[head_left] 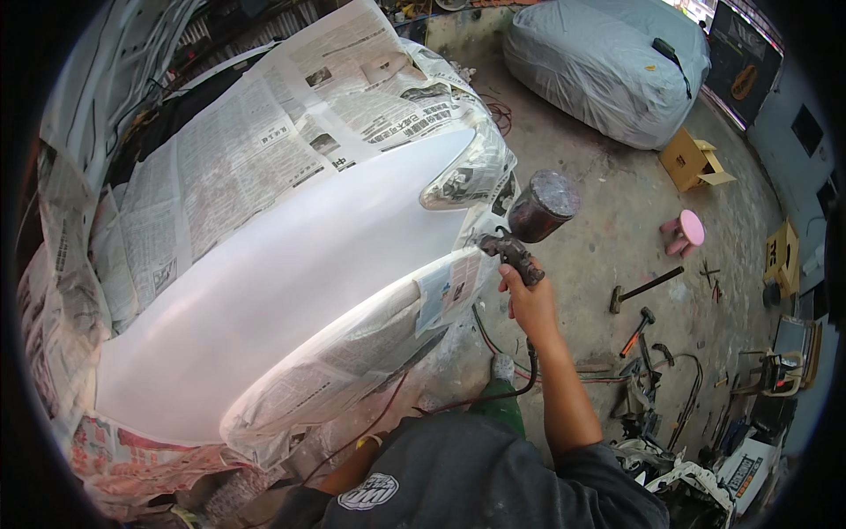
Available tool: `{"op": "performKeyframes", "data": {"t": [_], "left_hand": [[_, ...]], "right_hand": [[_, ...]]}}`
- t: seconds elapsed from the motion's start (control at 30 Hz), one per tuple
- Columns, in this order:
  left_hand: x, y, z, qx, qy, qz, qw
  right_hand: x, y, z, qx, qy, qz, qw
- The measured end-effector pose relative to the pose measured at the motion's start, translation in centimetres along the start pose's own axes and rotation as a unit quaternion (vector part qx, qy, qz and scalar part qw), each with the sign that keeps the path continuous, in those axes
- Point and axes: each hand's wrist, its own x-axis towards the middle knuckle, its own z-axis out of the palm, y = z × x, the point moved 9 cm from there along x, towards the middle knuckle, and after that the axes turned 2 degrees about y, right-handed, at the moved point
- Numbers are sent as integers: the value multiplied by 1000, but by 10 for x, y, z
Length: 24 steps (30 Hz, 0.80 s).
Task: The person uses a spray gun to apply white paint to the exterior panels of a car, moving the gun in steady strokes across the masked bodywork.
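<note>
My right hand (pixel 530 298) is wrapped round the handle of a dark spray gun (pixel 513 254) with a round paint cup (pixel 545 207) on top. The gun's nozzle points left at the front end of a car fender (pixel 291 247), which is coated smooth whitish. Newspaper (pixel 256 132) masks the car above the fender, and more covers the headlight (pixel 463 181) and wheel area (pixel 344 357). From the gun's handle an air hose (pixel 531 370) curves down past my body. Of my left arm, only the forearm and a yellow wristband (pixel 377 439) show; the fingers are hidden by my shirt.
A covered car (pixel 608 70) stands at the far right, beside an open cardboard box (pixel 692 160). On the concrete floor are a pink stool (pixel 683 231), hammers (pixel 638 331), and hoses (pixel 595 377). White and black parts (pixel 687 480) lie at lower right.
</note>
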Motion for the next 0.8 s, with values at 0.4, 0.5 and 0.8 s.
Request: {"op": "performKeyframes", "data": {"t": [0.4, 0.5, 0.8], "left_hand": [[15, 19, -3, -11, 12, 25, 1000], [20, 27, -5, -16, 18, 35, 999], [25, 25, -3, -25, 24, 44, 998]], "right_hand": [[-62, -70, 45, -54, -170, 5, 984], [-40, -75, 31, -53, -86, -56, 993], [-28, -108, 31, -25, -65, -33, 997]]}}
